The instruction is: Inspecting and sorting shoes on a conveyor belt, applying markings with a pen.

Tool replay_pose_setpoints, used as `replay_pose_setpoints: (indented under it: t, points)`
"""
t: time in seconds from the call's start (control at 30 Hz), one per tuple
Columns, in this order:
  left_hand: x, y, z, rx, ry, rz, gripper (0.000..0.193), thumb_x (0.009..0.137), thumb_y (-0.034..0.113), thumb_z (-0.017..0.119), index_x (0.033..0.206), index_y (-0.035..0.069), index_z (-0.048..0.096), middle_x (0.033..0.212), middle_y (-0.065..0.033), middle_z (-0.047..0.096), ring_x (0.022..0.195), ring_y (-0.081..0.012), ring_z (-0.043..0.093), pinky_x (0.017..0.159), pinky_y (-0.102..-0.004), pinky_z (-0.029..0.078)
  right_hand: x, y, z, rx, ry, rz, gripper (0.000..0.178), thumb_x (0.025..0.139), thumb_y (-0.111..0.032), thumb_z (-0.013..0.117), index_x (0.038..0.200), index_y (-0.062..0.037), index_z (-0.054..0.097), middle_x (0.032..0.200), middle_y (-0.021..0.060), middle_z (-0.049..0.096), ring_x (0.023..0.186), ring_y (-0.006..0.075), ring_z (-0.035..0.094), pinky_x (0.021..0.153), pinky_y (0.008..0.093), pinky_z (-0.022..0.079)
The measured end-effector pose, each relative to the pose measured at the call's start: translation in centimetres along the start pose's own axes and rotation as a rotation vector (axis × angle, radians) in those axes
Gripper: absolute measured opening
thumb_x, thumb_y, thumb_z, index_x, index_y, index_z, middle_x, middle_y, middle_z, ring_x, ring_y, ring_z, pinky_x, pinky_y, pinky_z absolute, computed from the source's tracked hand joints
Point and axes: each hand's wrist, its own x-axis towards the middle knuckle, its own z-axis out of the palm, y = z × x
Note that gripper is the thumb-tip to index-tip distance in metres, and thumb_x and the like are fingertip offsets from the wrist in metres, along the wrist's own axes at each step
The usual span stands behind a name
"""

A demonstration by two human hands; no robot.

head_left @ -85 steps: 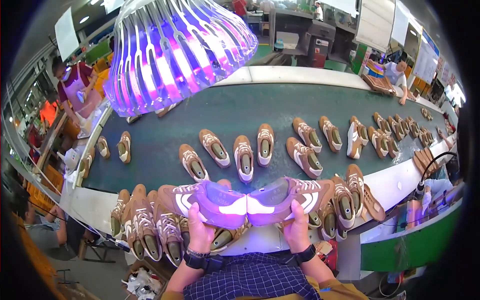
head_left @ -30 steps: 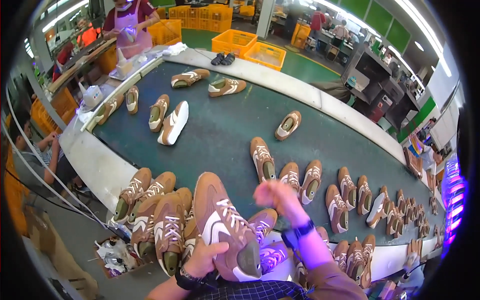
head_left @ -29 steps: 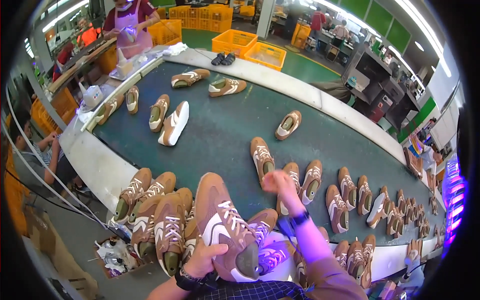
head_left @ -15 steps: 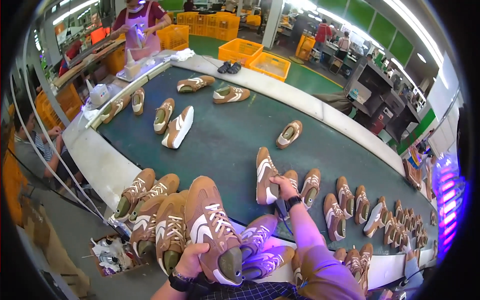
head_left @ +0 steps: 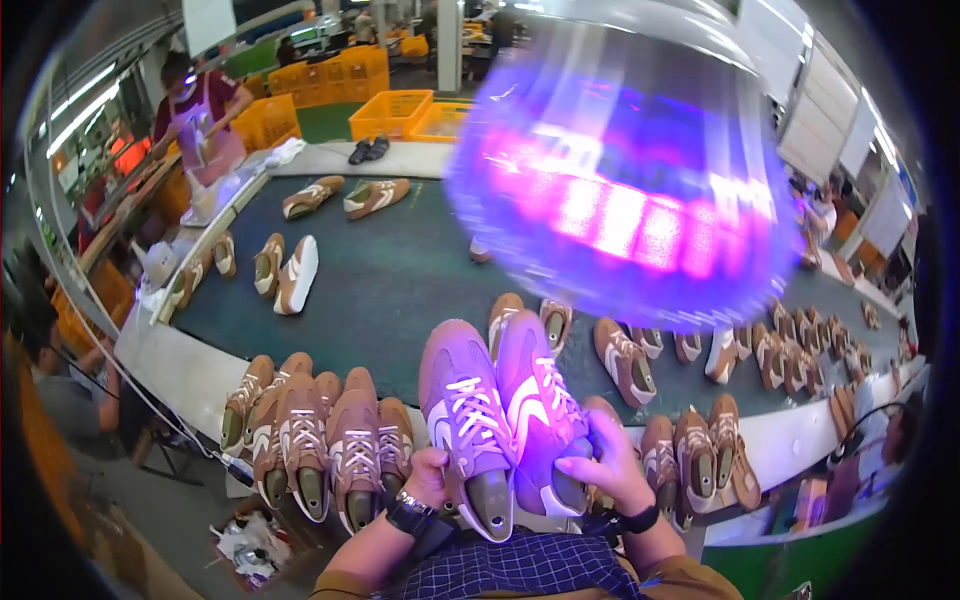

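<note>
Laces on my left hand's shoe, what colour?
The laces look white, tinted purple; best seen in the head view.

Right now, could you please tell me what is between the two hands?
In the head view, two brown laced shoes, side by side, are between the left hand and right hand.

Yellow crates (head_left: 392, 116) stand near dark footwear (head_left: 377, 148) and a pink-aproned co-worker (head_left: 208, 135).

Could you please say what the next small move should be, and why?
Perhaps the right hand should draw the right-side shoe slightly back to level the two: it sits farther forward than the left-side shoe, in the left hand.
</note>
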Motion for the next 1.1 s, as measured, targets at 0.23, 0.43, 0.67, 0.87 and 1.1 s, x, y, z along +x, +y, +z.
replay_pose_setpoints:
  t: [0.23, 0.43, 0.67, 0.87, 1.1]
  points:
    - [2.0, -4.5, 0.0, 0.028, 0.053, -0.131, 0.089, 0.051, 0.019, 0.064, 0.133, 0.002, 0.035, 0.124, -0.0187, 0.050, 0.116, -0.0355, 0.049, 0.102, -0.0478, 0.038, -4.2, 0.3, -1.3, 1.027, 0.112, 0.204, 0.065, 0.079, -0.039, 0.069, 0.125, -0.0025, 0.042, 0.119, 0.0134, 0.052, 0.108, 0.0213, 0.054, 0.094, 0.0355, 0.044]
    - [2.9, -7.7, 3.0, 0.215, 0.034, -0.193, 0.085, 0.054, 0.021, 0.064, 0.133, 0.003, 0.037, 0.126, -0.0197, 0.048, 0.114, -0.0359, 0.050, 0.102, -0.0471, 0.038, -10.0, 3.6, -2.8, 1.239, -0.020, 0.305, 0.089, 0.069, -0.043, 0.076, 0.135, -0.0023, 0.033, 0.125, 0.0123, 0.050, 0.113, 0.0242, 0.052, 0.097, 0.0390, 0.044]
    - [4.1, -7.9, 5.3, 0.293, 0.074, -0.241, 0.082, 0.056, 0.020, 0.066, 0.130, -0.001, 0.038, 0.121, -0.0187, 0.052, 0.112, -0.0344, 0.052, 0.101, -0.0461, 0.039, -9.7, 4.2, -5.0, 1.206, 0.047, 0.218, 0.089, 0.065, -0.040, 0.081, 0.130, 0.0027, 0.039, 0.120, 0.0132, 0.055, 0.106, 0.0239, 0.057, 0.093, 0.0372, 0.046]
    - [4.1, -8.0, 3.9, -0.010, -0.080, -0.480, 0.073, 0.070, 0.033, 0.064, 0.130, 0.000, 0.039, 0.116, -0.0181, 0.054, 0.110, -0.0303, 0.054, 0.096, -0.0470, 0.043, -8.4, 3.9, -4.6, 1.195, 0.086, 0.198, 0.078, 0.078, -0.050, 0.063, 0.130, 0.0020, 0.037, 0.122, 0.0152, 0.052, 0.107, 0.0244, 0.056, 0.094, 0.0344, 0.046]
    - [2.8, -8.6, 4.4, 0.092, 0.101, -0.466, 0.076, 0.069, 0.033, 0.066, 0.131, 0.000, 0.038, 0.119, -0.0174, 0.053, 0.112, -0.0296, 0.053, 0.097, -0.0448, 0.042, -6.4, 4.1, -3.1, 1.356, -0.164, 0.241, 0.074, 0.080, -0.046, 0.062, 0.130, 0.0019, 0.037, 0.121, 0.0144, 0.052, 0.103, 0.0235, 0.057, 0.091, 0.0332, 0.047]
